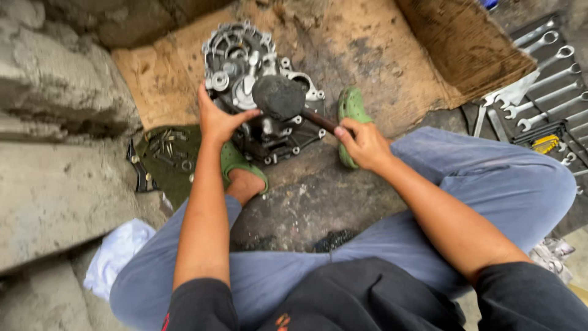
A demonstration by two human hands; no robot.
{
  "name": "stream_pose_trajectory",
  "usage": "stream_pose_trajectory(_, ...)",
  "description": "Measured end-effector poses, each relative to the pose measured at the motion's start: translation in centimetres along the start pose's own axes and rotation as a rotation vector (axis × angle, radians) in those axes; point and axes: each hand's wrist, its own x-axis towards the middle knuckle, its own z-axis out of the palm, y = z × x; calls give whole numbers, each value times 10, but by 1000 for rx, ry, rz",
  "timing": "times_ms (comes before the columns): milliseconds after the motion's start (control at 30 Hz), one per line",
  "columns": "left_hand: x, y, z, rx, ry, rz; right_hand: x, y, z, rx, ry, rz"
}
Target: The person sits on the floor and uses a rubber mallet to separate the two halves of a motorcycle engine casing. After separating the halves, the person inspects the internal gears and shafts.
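— Where is the mallet sitting from your grip?

— I'm clenching my right hand (361,142) round the handle's end; the mallet (278,96) is running up and left from it, its head resting on the casing (257,86).

— And the other hand?

— My left hand (217,119) is pressing on the casing's near-left edge, fingers wrapping it, I think. It's lying nearer the head than my right is.

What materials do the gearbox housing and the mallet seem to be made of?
Gearbox housing: probably cast aluminium, dull grey with ribs and bolt lugs, grimy. Mallet: head looks like black rubber, matte and scuffed; its handle looks like brown wood, held in the right hand.
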Motion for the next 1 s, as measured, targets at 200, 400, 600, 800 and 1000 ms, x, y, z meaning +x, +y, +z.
stream_pose_trajectory(200, 13, 4, -10, -6, -142, 15, 0, 23, 33, 186, 172, 140)
stream_pose_trajectory(400, 5, 7, -2, 64, -5, 44, 0, 52, 44, 614, 140, 331)
stream_pose_trajectory(600, 2, -7, 5, -59, -49, 46, -1, 50, 50, 584, 125, 440)
stream_pose_trajectory(800, -1, -1, 4, -40, -9, 86, -14, 45, 64, 540, 27, 481)
stream_pose_trajectory(1000, 0, 10, -2, -87, -64, 16, -6, 28, 54, 385, 19, 419)
